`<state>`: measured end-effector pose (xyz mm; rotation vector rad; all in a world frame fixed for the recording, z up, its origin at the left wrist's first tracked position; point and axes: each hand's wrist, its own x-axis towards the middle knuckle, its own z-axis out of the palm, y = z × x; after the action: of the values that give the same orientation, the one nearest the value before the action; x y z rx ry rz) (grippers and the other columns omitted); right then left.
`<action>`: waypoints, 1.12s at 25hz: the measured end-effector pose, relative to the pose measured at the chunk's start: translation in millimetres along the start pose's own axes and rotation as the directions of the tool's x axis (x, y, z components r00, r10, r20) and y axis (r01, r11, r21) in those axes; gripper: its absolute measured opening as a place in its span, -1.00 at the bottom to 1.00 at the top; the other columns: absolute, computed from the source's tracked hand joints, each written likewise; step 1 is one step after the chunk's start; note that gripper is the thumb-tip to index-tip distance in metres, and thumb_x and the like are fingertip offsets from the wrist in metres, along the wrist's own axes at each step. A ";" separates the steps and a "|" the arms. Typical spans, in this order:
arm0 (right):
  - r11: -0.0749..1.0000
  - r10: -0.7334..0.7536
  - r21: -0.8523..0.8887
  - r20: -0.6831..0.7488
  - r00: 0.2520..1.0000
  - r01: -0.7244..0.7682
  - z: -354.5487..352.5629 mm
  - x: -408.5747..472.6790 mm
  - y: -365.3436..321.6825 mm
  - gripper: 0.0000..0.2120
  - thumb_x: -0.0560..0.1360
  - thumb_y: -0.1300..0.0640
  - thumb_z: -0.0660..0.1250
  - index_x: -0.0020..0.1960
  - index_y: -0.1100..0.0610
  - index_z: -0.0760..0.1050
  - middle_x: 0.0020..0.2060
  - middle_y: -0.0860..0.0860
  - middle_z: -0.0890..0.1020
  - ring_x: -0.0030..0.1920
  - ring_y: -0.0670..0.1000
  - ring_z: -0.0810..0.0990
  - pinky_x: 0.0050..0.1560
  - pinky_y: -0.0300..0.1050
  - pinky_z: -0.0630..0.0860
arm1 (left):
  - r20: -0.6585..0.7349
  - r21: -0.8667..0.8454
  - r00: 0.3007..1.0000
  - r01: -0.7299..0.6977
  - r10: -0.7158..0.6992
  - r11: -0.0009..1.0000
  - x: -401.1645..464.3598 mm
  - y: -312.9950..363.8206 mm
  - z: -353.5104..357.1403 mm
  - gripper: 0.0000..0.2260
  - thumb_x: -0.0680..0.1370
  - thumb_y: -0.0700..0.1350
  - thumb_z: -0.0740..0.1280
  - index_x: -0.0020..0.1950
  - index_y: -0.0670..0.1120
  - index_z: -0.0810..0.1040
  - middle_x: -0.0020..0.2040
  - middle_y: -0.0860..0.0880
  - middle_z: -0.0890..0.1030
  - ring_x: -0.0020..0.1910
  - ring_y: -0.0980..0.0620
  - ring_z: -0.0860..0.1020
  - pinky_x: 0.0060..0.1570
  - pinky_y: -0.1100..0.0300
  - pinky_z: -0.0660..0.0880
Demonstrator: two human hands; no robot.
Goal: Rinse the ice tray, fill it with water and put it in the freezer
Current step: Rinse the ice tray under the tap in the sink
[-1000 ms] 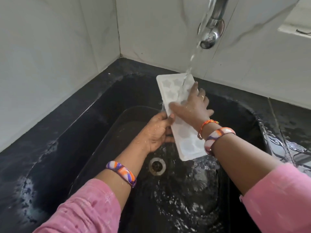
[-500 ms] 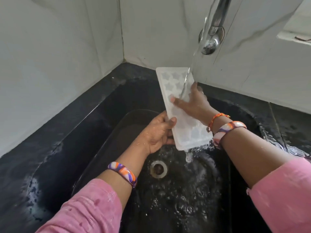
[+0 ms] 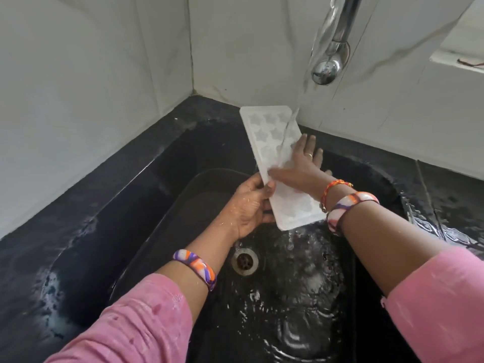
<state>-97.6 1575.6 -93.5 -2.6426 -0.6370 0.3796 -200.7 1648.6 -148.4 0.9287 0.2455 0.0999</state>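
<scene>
Over black sink [image 3: 157, 163] | white tiled corner | left hand [image 3: 248, 208] grips ice tray [image 3: 277, 158] | right hand [image 3: 298, 163] flat on it

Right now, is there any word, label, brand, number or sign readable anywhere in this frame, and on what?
None: no readable text anywhere.
Ice tray: only moulded star shapes, no lettering.
Tap: plain chrome, no brand visible.
Bangles: coloured swirls, no writing.
Wall tiles and sink: unmarked.
</scene>
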 end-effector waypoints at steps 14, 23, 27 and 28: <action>0.996 -0.006 0.084 -0.237 0.972 0.027 -3.3 10.4 -9.3 0.00 0.41 -0.18 0.36 0.54 0.05 -0.26 0.50 0.13 0.13 0.45 0.25 0.19 0.34 0.24 0.25 | 0.026 -0.032 0.994 0.105 -0.104 0.994 -2.2 8.1 4.4 -0.68 0.63 0.06 0.09 0.33 -0.01 0.36 0.12 -0.09 0.59 0.02 -0.10 0.61 -0.09 -0.10 0.59; 0.979 -0.198 -0.029 0.086 0.976 0.201 -6.9 21.4 8.8 0.15 0.32 -0.24 0.42 0.51 -0.01 -0.39 0.54 0.12 -0.19 0.53 0.26 -0.12 0.46 0.30 0.03 | -0.074 -0.201 0.992 0.082 -0.098 0.976 2.1 2.9 7.2 -0.75 0.61 0.02 0.14 0.22 -0.02 0.47 0.21 -0.12 0.54 0.15 -0.19 0.55 -0.13 -0.11 0.60; 0.995 -0.098 -0.033 -0.140 0.985 0.094 -12.4 14.1 1.1 0.08 0.38 -0.09 0.39 0.51 0.02 -0.38 0.54 0.09 -0.20 0.53 0.22 -0.15 0.40 0.34 0.01 | -0.057 -0.175 0.997 0.049 -0.060 0.983 10.4 5.0 27.4 -0.68 0.63 0.02 0.10 0.34 -0.05 0.36 0.19 -0.14 0.54 0.04 -0.15 0.58 -0.19 -0.05 0.62; 0.998 -0.068 -0.021 -0.172 0.983 0.066 -8.0 13.3 -0.1 0.04 0.38 -0.14 0.34 0.52 0.02 -0.36 0.55 0.07 -0.18 0.54 0.20 -0.14 0.41 0.33 0.00 | -0.054 -0.156 0.998 0.026 -0.035 0.987 11.9 8.5 26.9 -0.67 0.63 0.04 0.07 0.34 -0.05 0.36 0.15 -0.13 0.56 0.02 -0.13 0.60 -0.16 -0.04 0.62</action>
<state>-83.4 1579.6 -88.6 -2.6237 -0.6723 0.1253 -182.2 1635.0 -128.1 0.7674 0.3003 0.1155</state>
